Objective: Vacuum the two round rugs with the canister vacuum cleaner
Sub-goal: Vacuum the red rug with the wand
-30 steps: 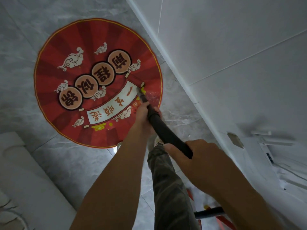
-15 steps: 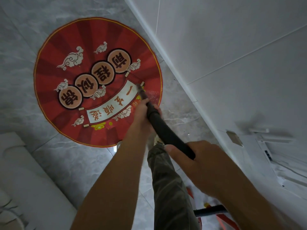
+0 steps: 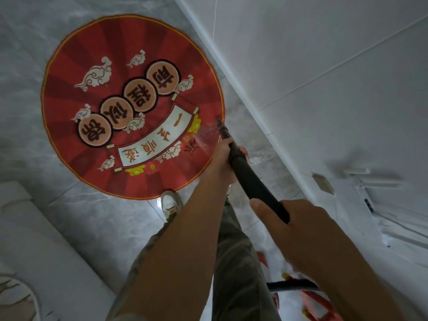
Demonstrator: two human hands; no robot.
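A round red rug (image 3: 129, 72) with cloud motifs, four round character badges and a white scroll lies on the grey tiled floor. The black vacuum wand (image 3: 250, 179) slants down to it, its nozzle tip (image 3: 220, 125) on the rug's right edge amid white specks. My left hand (image 3: 223, 156) grips the wand low down, near the nozzle. My right hand (image 3: 294, 228) grips its upper end. Part of a black hose (image 3: 291, 286) and red vacuum parts (image 3: 317, 300) show at the bottom right.
A white wall with a skirting board (image 3: 245, 96) runs diagonally just right of the rug. A white sofa-like block (image 3: 34, 239) fills the lower left. My shoe (image 3: 170, 203) stands at the rug's near edge, my trouser leg below it.
The nozzle has slid from the scroll's right end out to the rug's right edge. Both hands moved right with the wand, and the view shifted closer to the rug.
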